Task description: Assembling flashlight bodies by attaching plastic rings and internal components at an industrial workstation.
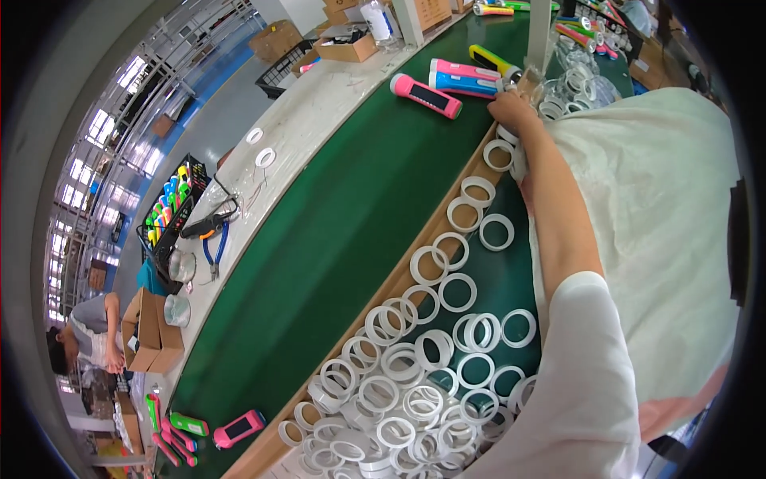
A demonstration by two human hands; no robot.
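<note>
My left hand reaches far up along the belt's near edge, its forearm bare below a white sleeve. Its fingers are bent together beside the heads of several flashlights; what they hold, if anything, is too small to make out. Closest to it lie a blue and pink flashlight and a yellow one. A pink flashlight with a dark panel rests slightly left of these. White plastic rings are strewn along my side of a brown strip, piled thickest at the bottom. My right hand does not show.
Green belt runs diagonally past me. More flashlights lie at its lower left end. Pliers, a cardboard box and a clear tape roll sit on the far ledge. Clear parts are heaped upper right. A co-worker is at far left.
</note>
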